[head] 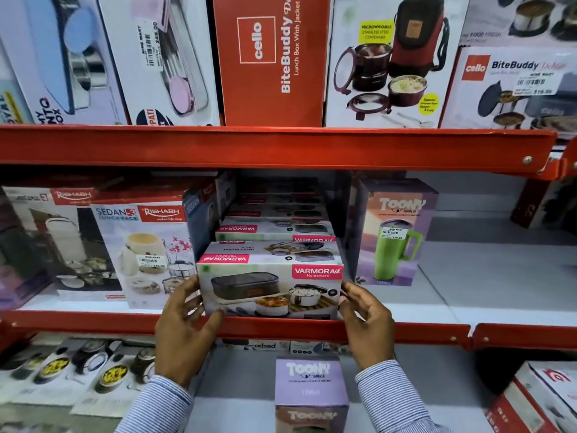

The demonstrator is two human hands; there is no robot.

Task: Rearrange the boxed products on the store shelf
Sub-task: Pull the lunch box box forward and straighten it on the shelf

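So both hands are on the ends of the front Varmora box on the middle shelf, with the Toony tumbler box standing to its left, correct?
Not quite. The head view shows the Toony tumbler box standing to the right of the front Varmora box, not the left; the Sedan lunch pack box is on the left. The rest holds: the left hand and right hand are on the box's ends on the middle shelf.

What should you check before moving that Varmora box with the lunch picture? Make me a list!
1. Both hands on the box: left hand and right hand touch the front Varmora box at its ends: ok.
2. Firm grip: cannot tell.
3. Box sits level at the shelf edge: ok.
4. Room on its right before the Toony tumbler box: ok.
5. Sedan lunch pack box close on its left: not ok.
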